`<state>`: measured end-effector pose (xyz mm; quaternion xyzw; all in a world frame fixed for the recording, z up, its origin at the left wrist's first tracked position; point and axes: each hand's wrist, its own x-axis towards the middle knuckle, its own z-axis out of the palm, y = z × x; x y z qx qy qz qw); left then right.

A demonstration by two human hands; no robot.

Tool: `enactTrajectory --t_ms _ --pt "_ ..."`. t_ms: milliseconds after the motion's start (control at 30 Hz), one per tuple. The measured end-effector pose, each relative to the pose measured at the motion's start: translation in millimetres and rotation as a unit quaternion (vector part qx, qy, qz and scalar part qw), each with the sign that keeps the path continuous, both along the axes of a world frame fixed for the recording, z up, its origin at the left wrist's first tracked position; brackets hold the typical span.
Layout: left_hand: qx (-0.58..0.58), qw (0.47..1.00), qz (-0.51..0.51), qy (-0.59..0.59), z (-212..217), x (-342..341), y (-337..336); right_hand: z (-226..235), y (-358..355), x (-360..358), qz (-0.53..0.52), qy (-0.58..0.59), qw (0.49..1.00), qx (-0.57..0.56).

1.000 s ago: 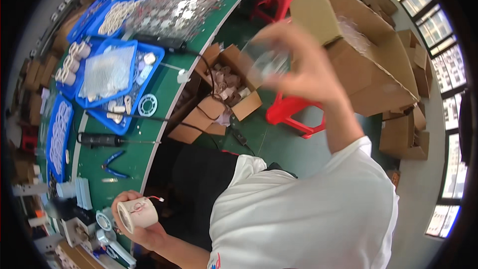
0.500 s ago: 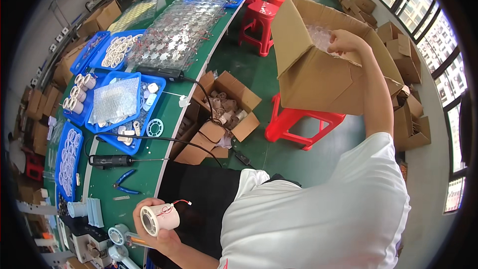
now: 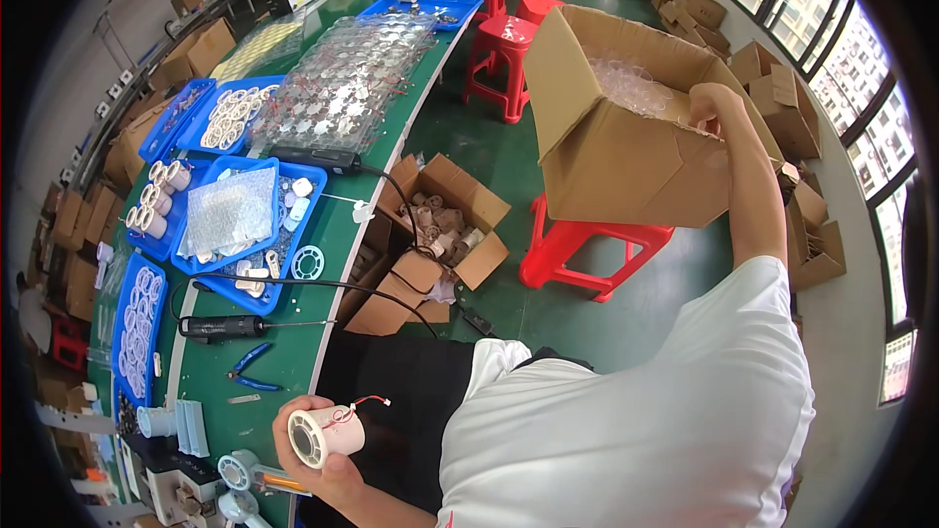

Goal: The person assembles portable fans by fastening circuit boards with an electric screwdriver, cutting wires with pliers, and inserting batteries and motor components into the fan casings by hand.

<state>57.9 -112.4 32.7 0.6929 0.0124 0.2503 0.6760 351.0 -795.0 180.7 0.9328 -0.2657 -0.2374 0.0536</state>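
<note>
My left hand (image 3: pixel 333 476) is wrapped round a white cylindrical housing (image 3: pixel 344 428) at the table's near edge. The housing has a round grille at one end and red and black wires with a small white plug. My right hand (image 3: pixel 719 106) reaches over the side of a large open cardboard box (image 3: pixel 626 171), inside near its right wall. Its fingers are curled and partly hidden, so anything in them does not show. Clear, thin plastic pieces (image 3: pixel 631 86) lie inside that box, left of the hand.
A red stool (image 3: pixel 587 259) supports the large box. Below the table edge, another carton (image 3: pixel 460 200) holds white cylinders. On the green table are blue trays (image 3: pixel 318 198), an electric screwdriver (image 3: pixel 223 327), blue pliers (image 3: pixel 252 369) and a cord. A clear sheet (image 3: pixel 342 68) of parts lies farther off.
My right hand has shifted right and slightly down, away from the clear plastic pieces toward the box's right side. The left hand still holds the housing, a little lower and farther right in view.
</note>
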Motion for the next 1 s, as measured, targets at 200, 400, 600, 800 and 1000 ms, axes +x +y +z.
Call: enactTrajectory --t_ms 200,400,600,800,1000 --pt "0.042 0.999 0.009 -0.015 5.1 -4.5 2.0 -24.4 -16.5 26.5 -0.015 -0.026 0.998 0.058" --pt "-0.079 0.995 -0.061 -0.001 3.1 -0.8 -7.1 4.9 446.2 192.9 0.130 0.081 0.983 0.106" --pt "-0.002 0.999 -0.043 -0.017 15.2 -7.0 -10.8 37.4 670.9 125.0 0.419 0.000 0.897 0.141" --pt "-0.027 0.999 -0.019 -0.037 6.8 -14.0 -4.8 45.3 554.6 66.3 0.458 -0.095 0.869 0.163" --pt "-0.031 0.999 -0.023 -0.019 6.6 -9.9 -4.6 38.2 389.9 24.5 0.450 -0.190 0.853 0.183"
